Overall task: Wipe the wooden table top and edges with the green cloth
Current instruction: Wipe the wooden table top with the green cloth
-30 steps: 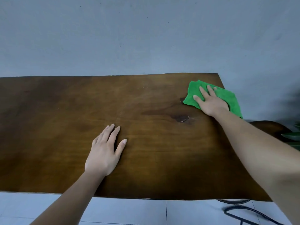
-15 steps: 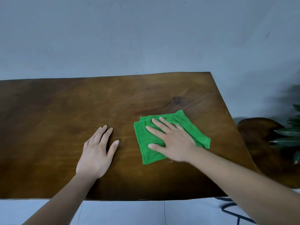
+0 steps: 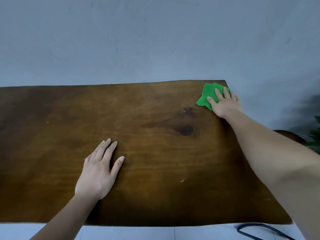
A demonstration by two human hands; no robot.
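A dark brown wooden table top [image 3: 147, 170] fills the lower half of the view. The folded green cloth [image 3: 207, 95] lies at its far right corner. My right hand [image 3: 225, 103] presses flat on the cloth with straight fingers, covering its right part at the table's right edge. My left hand [image 3: 98, 172] rests flat on the wood near the front middle, fingers straight and holding nothing. Two dark knots [image 3: 187, 130] mark the wood between the hands.
A grey wall [image 3: 155, 40] stands directly behind the table. To the right are a lower brown wooden surface [image 3: 290, 136] and green plant leaves [image 3: 314, 135]. A black cable [image 3: 259, 230] lies on the white tiled floor below the front edge.
My right hand has pushed the cloth from the middle of the table back out to the far right corner. My left hand stays flat in place.
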